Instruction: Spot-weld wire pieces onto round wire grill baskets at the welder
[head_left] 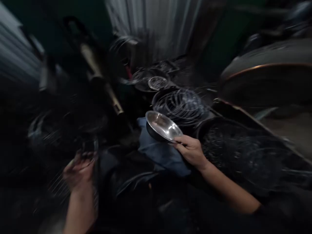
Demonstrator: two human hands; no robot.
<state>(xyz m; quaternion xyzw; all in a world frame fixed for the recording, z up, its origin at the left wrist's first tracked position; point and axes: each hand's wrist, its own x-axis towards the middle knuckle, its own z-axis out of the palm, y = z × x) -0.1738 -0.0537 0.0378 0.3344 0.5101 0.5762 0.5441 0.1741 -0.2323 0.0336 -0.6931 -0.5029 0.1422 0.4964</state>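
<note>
The right hand (192, 151) pinches one dish (163, 125). The left hand (80, 170) is blurry; I can't tell its fingers' state.

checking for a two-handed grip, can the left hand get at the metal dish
Probably yes: the right hand holds the metal dish by one edge, leaving the opposite side free; blur hides whether the left hand is empty.

The left hand (81, 167) is smeared by blur, so whether it grips anything cannot be told; the left forearm (79, 211) runs off the bottom edge. The metal dish (162, 125) hides part of the blue cloth (159, 157). The right edge cuts off a large rounded object (268, 58). Nearby, dark pieces (226, 146) are too blurred to identify.
</note>
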